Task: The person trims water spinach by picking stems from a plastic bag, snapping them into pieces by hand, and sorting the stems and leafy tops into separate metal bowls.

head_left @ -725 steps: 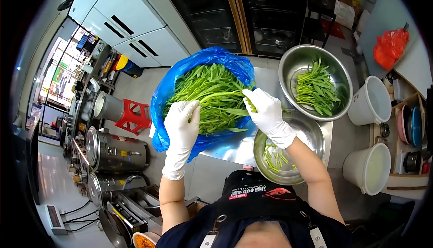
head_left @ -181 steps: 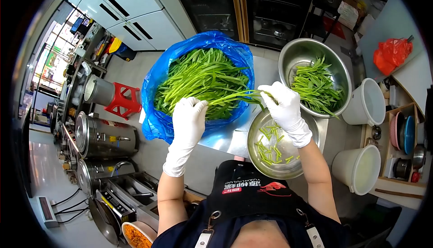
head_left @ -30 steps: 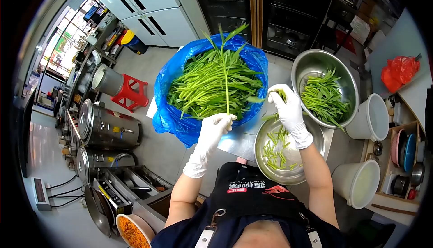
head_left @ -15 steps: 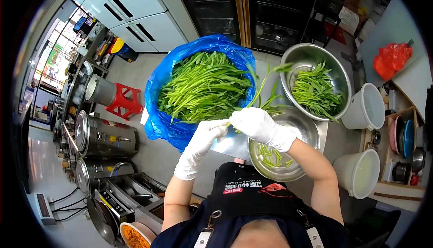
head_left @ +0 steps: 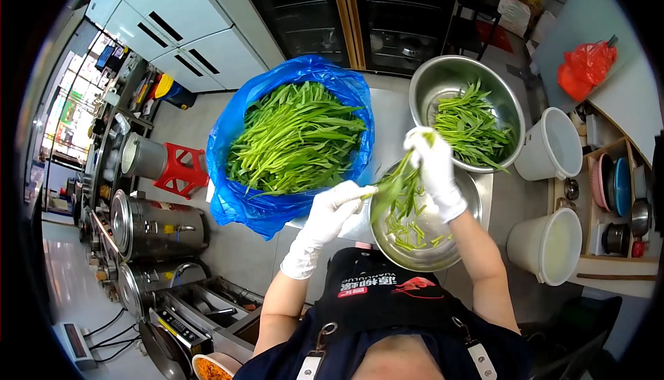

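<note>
My gloved left hand [head_left: 332, 217] pinches a stem end at the near edge of the blue bag [head_left: 225, 204]. Gripped in my gloved right hand [head_left: 436, 165] are leafy stalks of water spinach [head_left: 408, 197], hanging over the smaller metal bowl [head_left: 453, 242]. Short pieces of stem [head_left: 411, 235] lie in that bowl. A large heap of water spinach [head_left: 297, 138] fills the blue bag. The bigger metal bowl [head_left: 512, 96], behind my right hand, holds a bunch of long-leaved greens [head_left: 474, 121].
Two white buckets [head_left: 553, 145] stand to the right, beside a shelf with bowls and pots [head_left: 615, 245]. On the left are a red stool [head_left: 181, 170] and large steel pots [head_left: 162, 228]. The bag and bowls rest on a metal table [head_left: 387, 103].
My right hand has moved up and right, away from my left, carrying the stalks over the smaller bowl. The view has shifted slightly.
</note>
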The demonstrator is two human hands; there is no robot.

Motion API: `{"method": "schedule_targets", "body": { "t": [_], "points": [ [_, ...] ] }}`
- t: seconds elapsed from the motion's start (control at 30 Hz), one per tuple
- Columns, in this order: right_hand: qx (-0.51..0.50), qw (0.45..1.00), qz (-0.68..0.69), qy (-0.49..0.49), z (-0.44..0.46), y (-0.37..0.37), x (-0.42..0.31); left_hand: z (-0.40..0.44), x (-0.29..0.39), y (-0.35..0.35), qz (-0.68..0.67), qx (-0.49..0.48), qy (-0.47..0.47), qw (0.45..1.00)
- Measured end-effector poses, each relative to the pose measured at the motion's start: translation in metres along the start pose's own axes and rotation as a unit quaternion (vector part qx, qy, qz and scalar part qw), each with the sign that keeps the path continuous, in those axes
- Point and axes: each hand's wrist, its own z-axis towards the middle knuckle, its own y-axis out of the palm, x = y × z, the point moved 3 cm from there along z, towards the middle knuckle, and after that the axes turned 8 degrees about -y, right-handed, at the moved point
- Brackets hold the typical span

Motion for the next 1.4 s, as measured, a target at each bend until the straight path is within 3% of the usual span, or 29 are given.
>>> {"method": "schedule_targets", "body": {
  "t": [0.1,0.17,0.23,0.3,0.37,0.4,0.47,0.57,0.7,0.77,0.9,0.97,1.1,1.4],
  "points": [
    [0.031,0.983,0.18,0.026,0.021,-0.053,0.002,-0.005,-0.019,0.027,0.065,-0.035,-0.041,0.996],
    [0.004,0.968,0.252,0.012,0.024,-0.072,-0.006,-0.005,-0.044,0.049,0.259,-0.067,0.01,0.964],
    [0.024,0.971,0.234,-0.045,0.02,-0.078,-0.019,-0.007,-0.049,0.066,0.377,-0.095,0.01,0.921],
    [0.029,0.967,0.249,-0.034,0.014,-0.081,-0.026,-0.006,-0.05,0.062,0.476,-0.04,0.102,0.873],
    [0.029,0.954,0.297,-0.014,0.01,-0.089,-0.019,-0.006,-0.051,0.045,0.384,0.003,0.052,0.922],
    [0.027,0.946,0.323,0.002,0.01,-0.091,-0.014,-0.007,-0.047,0.033,0.386,0.071,0.123,0.912],
    [0.03,0.929,0.368,0.023,0.009,-0.089,-0.008,-0.015,-0.017,0.0,0.382,0.169,0.121,0.9],
    [0.009,0.859,0.51,0.046,0.01,-0.072,-0.004,-0.02,0.0,-0.029,0.347,0.293,0.131,0.881],
    [-0.031,0.757,0.649,0.074,0.008,-0.037,-0.007,-0.02,0.019,-0.01,0.312,0.334,0.191,0.868],
    [-0.033,0.734,0.673,0.091,0.004,-0.023,-0.007,-0.018,0.022,0.006,0.306,0.332,0.229,0.862],
    [-0.06,0.769,0.631,0.085,-0.003,-0.004,-0.009,-0.014,0.031,0.032,0.352,0.293,0.287,0.841],
    [-0.049,0.804,0.588,0.074,-0.007,0.001,-0.008,-0.01,0.029,0.036,0.366,0.277,0.271,0.846],
    [-0.022,0.819,0.566,0.089,-0.014,0.01,-0.008,-0.003,0.021,0.037,0.402,0.257,0.248,0.843],
    [0.039,0.798,0.592,0.11,-0.02,0.017,0.013,-0.003,0.008,0.04,0.413,0.312,0.248,0.819]
  ]
}}
